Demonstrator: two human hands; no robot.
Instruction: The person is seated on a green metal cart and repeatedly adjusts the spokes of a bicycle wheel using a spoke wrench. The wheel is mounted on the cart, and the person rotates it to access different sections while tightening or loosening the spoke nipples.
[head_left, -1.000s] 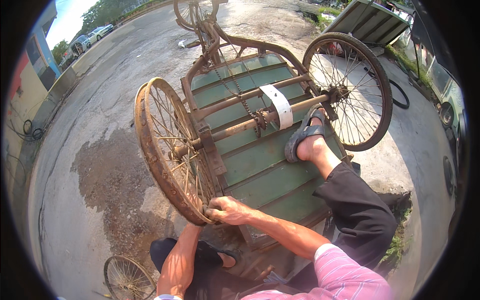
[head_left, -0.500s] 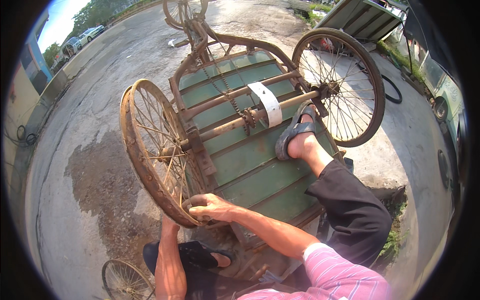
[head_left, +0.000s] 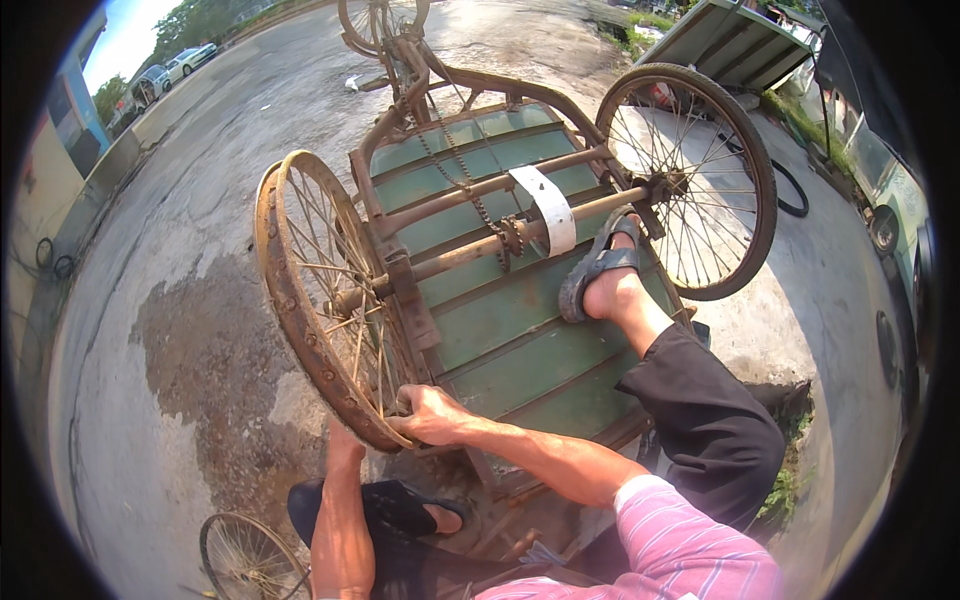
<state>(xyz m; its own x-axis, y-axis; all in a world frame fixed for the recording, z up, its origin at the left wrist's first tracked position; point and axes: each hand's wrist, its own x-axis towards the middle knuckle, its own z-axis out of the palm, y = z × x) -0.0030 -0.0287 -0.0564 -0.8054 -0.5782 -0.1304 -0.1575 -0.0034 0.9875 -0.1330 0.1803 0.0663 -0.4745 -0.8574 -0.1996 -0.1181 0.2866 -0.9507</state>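
Note:
An upturned cargo tricycle with a green slatted bed (head_left: 490,330) lies in front of me. On its left side stands a rusty spoked wheel (head_left: 320,360) with a bare rim and no tyre. My right hand (head_left: 430,415) is closed at the lower inner edge of this rim, beside the spokes. My left hand (head_left: 345,438) is at the outer side of the same rim; the rim hides its fingers. My right foot, in a dark sandal (head_left: 597,262), presses on the green bed by the axle (head_left: 450,262).
On the right stands the other wheel (head_left: 765,190), with a tyre. A chain (head_left: 470,200) and a white curved strip (head_left: 550,215) hang at the axle. A loose spoked wheel (head_left: 250,560) lies at lower left. A black tyre (head_left: 795,195) rests on the ground beyond.
The tricycle appears slightly shifted to the right in view. My right hand's fingers have curled in tighter at the rim. My left hand stays at the rim's outer side.

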